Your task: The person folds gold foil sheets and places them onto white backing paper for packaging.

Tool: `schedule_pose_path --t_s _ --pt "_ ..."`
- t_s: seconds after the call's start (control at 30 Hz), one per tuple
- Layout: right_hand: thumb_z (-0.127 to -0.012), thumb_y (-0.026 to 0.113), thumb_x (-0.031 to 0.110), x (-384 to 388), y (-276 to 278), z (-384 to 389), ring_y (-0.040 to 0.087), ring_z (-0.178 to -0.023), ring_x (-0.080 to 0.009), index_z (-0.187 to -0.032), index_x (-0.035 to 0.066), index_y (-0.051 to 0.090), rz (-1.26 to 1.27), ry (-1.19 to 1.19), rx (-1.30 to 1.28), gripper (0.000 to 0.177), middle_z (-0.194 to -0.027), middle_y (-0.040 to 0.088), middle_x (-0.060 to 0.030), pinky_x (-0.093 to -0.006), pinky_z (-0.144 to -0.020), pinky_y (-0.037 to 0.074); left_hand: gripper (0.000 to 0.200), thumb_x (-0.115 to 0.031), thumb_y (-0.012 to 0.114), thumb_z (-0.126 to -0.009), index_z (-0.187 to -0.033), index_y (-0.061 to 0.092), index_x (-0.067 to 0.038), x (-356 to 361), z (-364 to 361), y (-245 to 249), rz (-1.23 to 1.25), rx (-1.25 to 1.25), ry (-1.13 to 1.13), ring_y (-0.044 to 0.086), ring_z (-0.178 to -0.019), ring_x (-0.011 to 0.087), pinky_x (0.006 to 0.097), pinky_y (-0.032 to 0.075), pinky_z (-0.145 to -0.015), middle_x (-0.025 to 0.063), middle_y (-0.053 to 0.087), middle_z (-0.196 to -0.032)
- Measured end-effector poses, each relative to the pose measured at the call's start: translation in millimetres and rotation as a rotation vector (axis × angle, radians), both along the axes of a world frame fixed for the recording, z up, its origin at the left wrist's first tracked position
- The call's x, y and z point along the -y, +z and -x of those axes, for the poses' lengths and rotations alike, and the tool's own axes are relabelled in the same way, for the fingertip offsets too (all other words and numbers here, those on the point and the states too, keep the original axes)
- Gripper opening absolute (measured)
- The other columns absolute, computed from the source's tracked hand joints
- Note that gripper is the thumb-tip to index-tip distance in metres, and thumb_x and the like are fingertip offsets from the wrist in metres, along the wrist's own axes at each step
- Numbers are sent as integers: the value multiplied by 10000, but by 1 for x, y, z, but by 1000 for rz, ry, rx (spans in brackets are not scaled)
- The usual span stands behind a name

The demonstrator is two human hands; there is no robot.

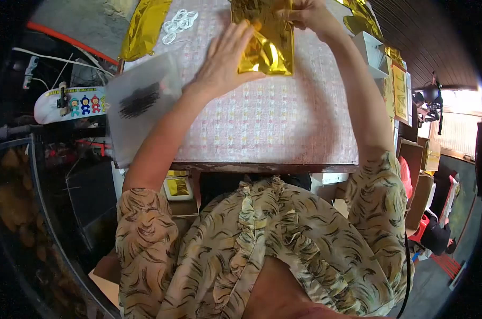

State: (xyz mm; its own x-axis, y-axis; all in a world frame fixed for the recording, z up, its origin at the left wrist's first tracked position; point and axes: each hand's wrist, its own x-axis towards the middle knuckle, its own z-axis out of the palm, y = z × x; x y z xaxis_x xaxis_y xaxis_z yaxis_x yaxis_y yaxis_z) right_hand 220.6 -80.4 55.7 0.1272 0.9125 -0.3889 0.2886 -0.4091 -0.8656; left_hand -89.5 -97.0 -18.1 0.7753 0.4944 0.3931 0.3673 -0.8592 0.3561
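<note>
A shiny gold foil bag or sheet [270,58] lies at the far middle of the table, creased and reflecting light. My left hand [222,61] rests against its left side, fingers stretched over the edge and the thumb along the bottom. At the upper right edge, my right hand [307,16] pinches the foil between thumb and fingers. The frame cuts off the foil's far end. Left of my left hand are white looped bands or cords [179,25] and a frosted plastic sheet or bag [169,66] with a bundle of thin black strips [140,101].
A checked cloth [251,127] covers the table. More gold foil [144,29] lies at the far left, and other foil pieces [360,21] at the far right. A white box [369,56] stands at the right edge. A skateboard [73,103] is left of the table.
</note>
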Motion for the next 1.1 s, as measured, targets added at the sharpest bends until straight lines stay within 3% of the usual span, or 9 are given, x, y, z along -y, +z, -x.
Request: schedule_pose_path --t_s 0.03,0.07,0.13,0.2,0.23,0.33,0.57,0.83,1.1 --pt "-844 837 253 18 28 11 313 -1532 -336 -942 21 773 71 37 -73 260 -1614 402 -204 -530 -1241 213 992 -539 756 -879 -1610 283 -63 -1 1 8 -4 164 12 174 -1578 354 552 217 -1256 154 215 -1694" --pt "-844 837 253 48 45 31 313 -1532 -336 -942 21 773 67 35 -75 260 -1614 402 -204 -530 -1241 213 909 -356 866 -810 -1527 399 -49 3 6 22 -45 308 26 364 -1488 378 492 377 -1184 170 390 -1586" --pt "-915 799 188 112 70 80 657 -677 -132 -957 -40 746 -926 112 578 238 -809 742 -62 -266 -562 490 808 -284 866 -803 -1454 453 -44 5 24 26 -51 392 72 454 -1397 382 463 430 -1126 167 459 -1505" --pt "-919 754 119 144 51 79 688 -744 -148 -996 -12 751 -1196 292 534 152 -918 765 -64 -287 -600 514 462 -106 779 -845 -1242 554 -31 23 34 44 -70 589 165 612 -1165 376 423 510 -1005 157 602 -1276" --pt "-828 762 49 159 43 78 707 -803 -173 -1021 23 743 -1303 408 736 196 -1001 771 -74 -319 -642 532 462 -106 779 -845 -1242 554 -31 23 40 43 -71 580 162 612 -1165 376 423 510 -1005 157 602 -1276" --pt "-748 738 51 214 6 84 699 -845 -196 -1005 53 698 -1193 508 993 260 -1012 758 -85 -328 -699 525 287 28 578 -919 -1200 602 -25 30 65 32 -3 451 61 627 -1163 360 411 512 -1001 161 638 -1236" --pt "-738 718 138 246 -46 81 677 -1014 -219 -1071 81 704 -1061 571 1103 339 -1190 708 -55 -353 -832 516 273 24 570 -953 -1198 668 -45 38 51 27 120 277 -95 625 -1210 347 410 527 -1002 122 644 -1315" --pt "-716 741 167 252 -55 82 643 -1125 -234 -1093 88 711 -1061 532 1160 387 -1220 699 -57 -415 -975 496 420 -251 562 -1053 -1459 563 -140 34 -21 2 -33 107 -317 440 -1453 301 460 329 -1219 88 524 -1535" --pt "-692 768 188 229 -61 75 647 -1104 -247 -1056 61 710 -992 385 1247 390 -1203 707 -66 -410 -970 491 443 -286 517 -1075 -1498 532 -159 -6 -58 -1 -34 -55 -451 377 -1494 313 488 252 -1245 55 476 -1587"
